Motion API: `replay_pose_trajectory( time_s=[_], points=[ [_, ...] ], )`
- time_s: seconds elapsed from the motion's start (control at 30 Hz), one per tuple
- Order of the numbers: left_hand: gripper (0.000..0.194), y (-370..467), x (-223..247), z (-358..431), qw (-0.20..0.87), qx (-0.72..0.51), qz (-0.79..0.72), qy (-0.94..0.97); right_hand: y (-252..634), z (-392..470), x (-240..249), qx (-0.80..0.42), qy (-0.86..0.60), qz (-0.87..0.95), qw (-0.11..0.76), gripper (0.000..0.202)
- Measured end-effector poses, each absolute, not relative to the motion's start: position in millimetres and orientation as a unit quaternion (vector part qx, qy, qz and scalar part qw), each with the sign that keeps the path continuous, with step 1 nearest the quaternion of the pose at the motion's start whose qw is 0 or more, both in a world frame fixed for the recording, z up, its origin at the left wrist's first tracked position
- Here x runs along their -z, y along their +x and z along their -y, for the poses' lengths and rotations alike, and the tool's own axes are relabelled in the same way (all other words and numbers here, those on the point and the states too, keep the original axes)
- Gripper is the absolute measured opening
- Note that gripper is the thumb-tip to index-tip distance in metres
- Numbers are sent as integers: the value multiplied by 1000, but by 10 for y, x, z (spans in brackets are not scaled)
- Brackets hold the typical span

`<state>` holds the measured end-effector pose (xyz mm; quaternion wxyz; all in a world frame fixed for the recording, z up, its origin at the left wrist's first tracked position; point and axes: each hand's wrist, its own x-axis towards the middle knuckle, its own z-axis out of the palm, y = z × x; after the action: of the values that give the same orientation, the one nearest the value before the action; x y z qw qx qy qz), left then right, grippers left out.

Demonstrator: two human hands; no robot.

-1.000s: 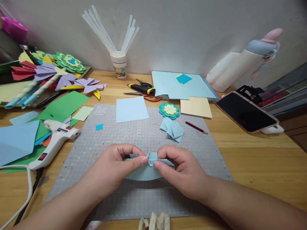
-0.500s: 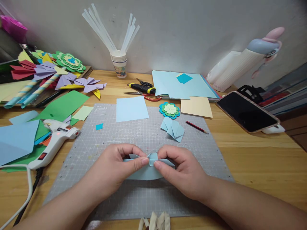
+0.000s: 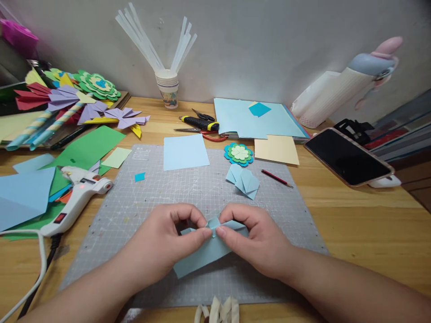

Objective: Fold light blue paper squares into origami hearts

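Note:
Between my two hands is a sheet of light blue paper [image 3: 204,255], partly folded, held above the grey cutting mat [image 3: 161,287]. My left hand [image 3: 178,233] pinches its upper fold between thumb and forefinger. Close beside it, my right hand [image 3: 252,237] pinches the same fold from the other side, the thumbs almost touching. A small raised flap stands up between the fingertips, and my fingers hide parts of the fold. Beyond my right hand lie folded light blue paper petals [image 3: 245,183] and a layered paper flower [image 3: 239,154]. A square blue sheet [image 3: 186,152] lies farther back.
A white hot glue gun [image 3: 72,204] with its cord rests on coloured paper at left. Scissors and a yellow-black cutter [image 3: 198,123] lie behind the mat. A red pencil [image 3: 276,178] and a phone [image 3: 348,157] are at right. A paper cup [image 3: 169,96] holds white strips.
The light blue paper has tilted, its lower left corner swinging down toward me and into view. My hands have drawn slightly closer together at the fold.

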<state>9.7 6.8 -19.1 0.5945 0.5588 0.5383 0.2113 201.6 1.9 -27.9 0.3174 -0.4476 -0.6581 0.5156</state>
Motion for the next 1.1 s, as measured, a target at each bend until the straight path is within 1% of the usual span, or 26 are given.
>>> replay_pose_trajectory(
  time_s=[0.2, 0.37, 0.7, 0.83, 1.1],
  points=[
    [19, 74, 175, -70, 566, -230, -504, 611, 2006, -33, 269, -528, -432, 659, 318, 13],
    [22, 104, 139, -54, 560, -209, -515, 614, 2004, -37, 267, -541, -431, 655, 304, 13],
    [38, 126, 143, -81, 583, -192, -504, 607, 2008, -39, 272, -547, -443, 646, 295, 13],
    [29, 105, 181, -68, 621, -178, -502, 574, 2014, -40, 273, -548, -460, 624, 315, 12],
    [20, 114, 214, -57, 578, -188, -494, 622, 1989, -9, 271, -555, -441, 637, 304, 12]
  ],
)
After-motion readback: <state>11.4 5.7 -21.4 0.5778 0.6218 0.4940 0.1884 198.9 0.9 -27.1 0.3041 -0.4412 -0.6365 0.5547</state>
